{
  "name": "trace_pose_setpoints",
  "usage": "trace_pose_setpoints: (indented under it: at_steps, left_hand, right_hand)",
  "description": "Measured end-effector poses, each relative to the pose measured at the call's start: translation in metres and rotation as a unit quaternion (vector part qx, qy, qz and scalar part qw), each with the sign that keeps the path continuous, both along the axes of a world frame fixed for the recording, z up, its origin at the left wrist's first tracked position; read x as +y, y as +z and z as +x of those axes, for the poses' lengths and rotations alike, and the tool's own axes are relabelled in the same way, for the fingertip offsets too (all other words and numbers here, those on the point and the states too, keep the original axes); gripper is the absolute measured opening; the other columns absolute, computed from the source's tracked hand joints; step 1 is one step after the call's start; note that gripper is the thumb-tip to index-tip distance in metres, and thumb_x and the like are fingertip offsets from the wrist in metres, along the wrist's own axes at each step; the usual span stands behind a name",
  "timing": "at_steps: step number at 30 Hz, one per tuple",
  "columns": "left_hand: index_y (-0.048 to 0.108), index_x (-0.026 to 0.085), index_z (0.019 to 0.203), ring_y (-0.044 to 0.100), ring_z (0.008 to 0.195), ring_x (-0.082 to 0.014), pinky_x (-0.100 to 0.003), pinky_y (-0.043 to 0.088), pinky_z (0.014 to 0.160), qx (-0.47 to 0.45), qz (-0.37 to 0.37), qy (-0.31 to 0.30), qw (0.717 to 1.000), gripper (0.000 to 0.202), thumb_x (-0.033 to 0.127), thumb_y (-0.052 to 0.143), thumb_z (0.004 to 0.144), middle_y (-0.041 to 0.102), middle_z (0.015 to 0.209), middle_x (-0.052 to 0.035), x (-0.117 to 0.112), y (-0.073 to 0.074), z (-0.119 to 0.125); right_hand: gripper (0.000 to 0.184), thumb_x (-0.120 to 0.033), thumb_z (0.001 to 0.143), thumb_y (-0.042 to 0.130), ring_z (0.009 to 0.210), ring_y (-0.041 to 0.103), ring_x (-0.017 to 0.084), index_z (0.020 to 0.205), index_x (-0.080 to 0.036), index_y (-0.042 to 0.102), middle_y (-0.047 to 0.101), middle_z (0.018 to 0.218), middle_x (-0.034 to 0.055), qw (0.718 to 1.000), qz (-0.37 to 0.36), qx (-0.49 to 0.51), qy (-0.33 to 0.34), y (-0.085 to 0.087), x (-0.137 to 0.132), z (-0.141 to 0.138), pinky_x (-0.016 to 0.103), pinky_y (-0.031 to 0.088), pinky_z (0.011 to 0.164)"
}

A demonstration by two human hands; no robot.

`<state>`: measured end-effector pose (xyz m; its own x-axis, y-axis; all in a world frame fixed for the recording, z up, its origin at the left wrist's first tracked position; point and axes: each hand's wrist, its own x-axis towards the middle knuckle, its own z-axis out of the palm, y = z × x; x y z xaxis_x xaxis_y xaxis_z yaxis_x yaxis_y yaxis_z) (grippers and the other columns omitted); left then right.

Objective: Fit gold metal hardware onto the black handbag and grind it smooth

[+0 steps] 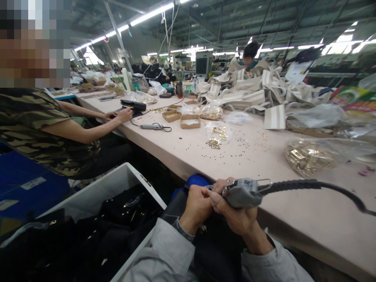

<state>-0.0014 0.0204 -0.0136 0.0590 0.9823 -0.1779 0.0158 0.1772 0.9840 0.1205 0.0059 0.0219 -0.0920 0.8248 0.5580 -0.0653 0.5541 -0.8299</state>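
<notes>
My right hand is wrapped round a grey electric screwdriver, whose thick black cable runs off to the right. The tool's front end is hidden behind my fingers. My left hand is closed, its fingertips pinched together against the right hand's fingers at the table's front edge. What it pinches is hidden. Beneath both hands a black leather-like piece lies over my lap, mostly covered by my arms. On the table beyond are small gold metal plates and scattered tiny dark screws.
A white crate of black bags stands at my left. A co-worker in a camouflage shirt handles a black piece; another grey screwdriver lies nearby. A bag of gold hardware, cardboard boxes and piled beige strips occupy the table.
</notes>
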Motion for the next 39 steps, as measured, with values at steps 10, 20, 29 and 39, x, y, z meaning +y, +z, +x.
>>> trace_pose_setpoints:
  at_steps: [10,20,29,39]
  left_hand:
    - [0.071,0.007,0.092,0.048,0.032,-0.0127,-0.021,0.036,0.042,-0.065,-0.053,0.027,0.996,0.029,0.025,0.059,0.073,0.059,0.038,-0.0019,0.000,0.002,-0.010]
    - [0.075,0.002,0.105,0.065,0.047,-0.0154,-0.023,0.050,0.049,-0.031,0.019,-0.013,0.999,0.042,0.016,0.061,0.069,0.073,0.059,-0.0076,-0.007,0.000,-0.017]
    - [0.076,0.003,0.104,0.060,0.044,-0.0136,-0.022,0.047,0.047,-0.011,0.028,-0.006,1.000,0.033,0.019,0.070,0.076,0.068,0.053,-0.0043,-0.008,0.003,-0.011]
    - [0.076,0.011,0.082,0.050,0.039,-0.0105,-0.020,0.034,0.045,0.100,0.071,-0.004,0.992,0.025,0.035,0.070,0.087,0.057,0.043,0.0010,-0.003,0.001,-0.009]
  right_hand:
    - [0.011,-0.012,0.091,0.060,0.056,0.055,0.014,0.093,-0.021,0.063,0.060,0.075,0.0000,0.977,-0.002,0.212,-0.028,0.048,-0.021,0.033,0.030,0.047,0.053]
    - [0.019,-0.021,0.064,0.073,0.055,0.041,0.011,0.071,-0.020,0.055,0.048,0.072,0.0015,0.876,-0.107,0.413,-0.226,0.037,-0.001,0.098,0.023,0.043,0.045]
    - [0.011,-0.018,0.060,0.067,0.055,0.041,0.012,0.059,-0.019,0.056,0.045,0.071,0.0048,0.824,-0.124,0.468,-0.294,-0.001,0.009,0.157,0.024,0.042,0.039]
    - [0.018,-0.013,0.075,0.071,0.051,0.052,0.010,0.063,-0.020,0.059,0.058,0.069,0.0038,0.770,-0.223,0.497,-0.332,-0.043,0.020,0.203,0.024,0.048,0.045]
